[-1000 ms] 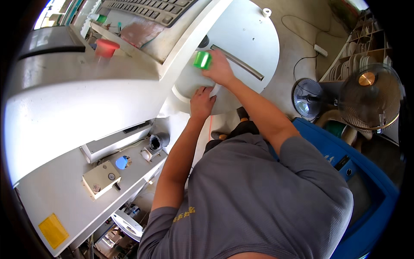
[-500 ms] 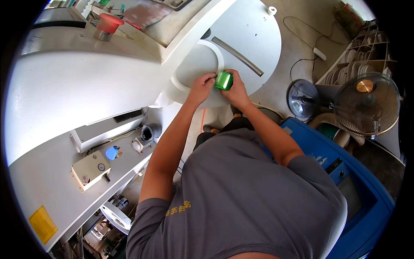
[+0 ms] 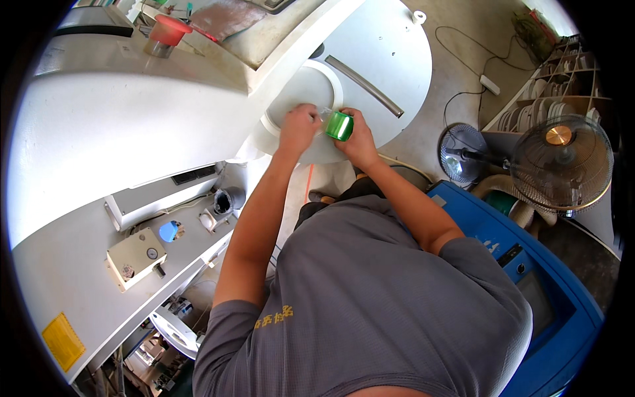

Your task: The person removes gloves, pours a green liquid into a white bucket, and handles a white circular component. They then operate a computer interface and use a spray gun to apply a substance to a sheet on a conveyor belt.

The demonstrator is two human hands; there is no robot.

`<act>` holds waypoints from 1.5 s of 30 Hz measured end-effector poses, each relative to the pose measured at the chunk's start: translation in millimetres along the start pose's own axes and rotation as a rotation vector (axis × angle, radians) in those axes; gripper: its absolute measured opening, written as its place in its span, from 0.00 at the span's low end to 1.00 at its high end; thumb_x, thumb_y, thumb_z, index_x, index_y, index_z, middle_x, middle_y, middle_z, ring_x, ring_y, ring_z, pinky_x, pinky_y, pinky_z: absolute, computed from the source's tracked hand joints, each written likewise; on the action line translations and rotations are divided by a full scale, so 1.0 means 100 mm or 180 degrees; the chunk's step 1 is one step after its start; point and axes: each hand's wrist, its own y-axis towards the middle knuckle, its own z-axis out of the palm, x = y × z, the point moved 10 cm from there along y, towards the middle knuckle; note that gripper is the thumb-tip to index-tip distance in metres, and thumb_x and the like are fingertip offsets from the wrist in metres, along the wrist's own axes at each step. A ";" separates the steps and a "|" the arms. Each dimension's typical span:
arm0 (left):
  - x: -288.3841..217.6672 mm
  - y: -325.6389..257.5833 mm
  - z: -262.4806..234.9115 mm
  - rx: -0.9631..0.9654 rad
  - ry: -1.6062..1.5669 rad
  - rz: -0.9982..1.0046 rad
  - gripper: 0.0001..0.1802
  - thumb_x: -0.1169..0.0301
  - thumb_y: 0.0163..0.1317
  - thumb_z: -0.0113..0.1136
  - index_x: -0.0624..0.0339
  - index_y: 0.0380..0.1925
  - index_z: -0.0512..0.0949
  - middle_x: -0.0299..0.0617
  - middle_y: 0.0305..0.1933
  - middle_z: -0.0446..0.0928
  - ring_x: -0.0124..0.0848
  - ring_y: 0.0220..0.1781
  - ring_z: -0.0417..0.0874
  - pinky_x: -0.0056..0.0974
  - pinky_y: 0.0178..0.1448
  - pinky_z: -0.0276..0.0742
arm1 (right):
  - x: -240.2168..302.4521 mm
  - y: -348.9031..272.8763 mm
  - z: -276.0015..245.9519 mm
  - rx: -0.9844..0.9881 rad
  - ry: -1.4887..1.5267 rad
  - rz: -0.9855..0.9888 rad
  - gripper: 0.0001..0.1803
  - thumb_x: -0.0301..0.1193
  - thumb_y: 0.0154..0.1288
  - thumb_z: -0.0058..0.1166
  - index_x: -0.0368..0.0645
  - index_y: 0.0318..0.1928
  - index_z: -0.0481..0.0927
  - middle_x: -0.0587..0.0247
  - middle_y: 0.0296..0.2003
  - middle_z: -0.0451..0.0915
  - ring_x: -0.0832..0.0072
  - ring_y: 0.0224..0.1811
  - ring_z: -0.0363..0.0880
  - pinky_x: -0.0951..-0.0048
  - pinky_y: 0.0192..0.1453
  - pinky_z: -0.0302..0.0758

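My right hand [image 3: 357,140] is wrapped round a shiny green roll [image 3: 340,126] that looks like tape. Just left of it, my left hand [image 3: 301,124] has its fingers curled together. A thin, see-through strip [image 3: 324,113] spans the gap between the left fingers and the roll, so it seems pinched there; its end is hidden. Both hands are above the near edge of a large round light-grey door [image 3: 390,53], beside its raised white ring [image 3: 338,85]. A dark metal handle bar [image 3: 364,86] crosses the door beyond my right hand.
A white machine body [image 3: 132,126] fills the left, with a red-topped cup [image 3: 169,33] on its ledge. Below is a grey bench [image 3: 79,271] with a gauge box [image 3: 137,257]. On the right are a standing fan [image 3: 562,162], a blue machine [image 3: 456,205] and a floor cable [image 3: 456,99].
My left hand has moved left, away from the green roll, and a clear strip now shows between them. The right hand and roll have shifted slightly left and down.
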 end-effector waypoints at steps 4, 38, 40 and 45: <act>0.31 0.11 -0.10 -0.0239 0.0501 -0.0154 0.10 0.74 0.55 0.60 0.63 0.37 0.81 0.48 0.42 0.81 0.51 0.47 0.80 0.50 0.53 0.76 | -0.08 0.01 0.03 -0.0090 0.0153 0.0226 0.35 0.23 0.48 0.64 0.38 0.59 0.66 0.46 0.48 0.76 0.46 0.51 0.76 0.59 0.57 0.74; -0.26 -0.63 0.47 -0.0074 0.0615 0.0412 0.15 0.67 0.54 0.67 0.58 0.42 0.81 0.46 0.46 0.79 0.49 0.50 0.79 0.51 0.52 0.75 | 0.53 0.51 0.55 0.1053 -0.2609 -0.0226 0.33 0.40 0.55 0.63 0.36 0.57 0.70 0.46 0.51 0.74 0.48 0.44 0.82 0.55 0.46 0.81; -0.23 -0.66 0.47 -0.0083 0.0654 0.0448 0.16 0.67 0.54 0.67 0.58 0.43 0.81 0.47 0.46 0.79 0.49 0.51 0.79 0.50 0.52 0.76 | 0.35 0.54 0.74 0.1344 -0.2853 -0.0156 0.35 0.42 0.52 0.65 0.36 0.57 0.70 0.42 0.50 0.74 0.48 0.44 0.83 0.55 0.47 0.81; -0.16 -0.65 0.43 0.0039 0.0452 0.0233 0.19 0.66 0.55 0.68 0.59 0.47 0.81 0.48 0.48 0.81 0.49 0.53 0.80 0.49 0.53 0.77 | 0.66 0.76 0.33 0.1042 -0.2302 -0.0127 0.34 0.39 0.51 0.65 0.36 0.56 0.70 0.41 0.51 0.73 0.46 0.42 0.83 0.54 0.47 0.81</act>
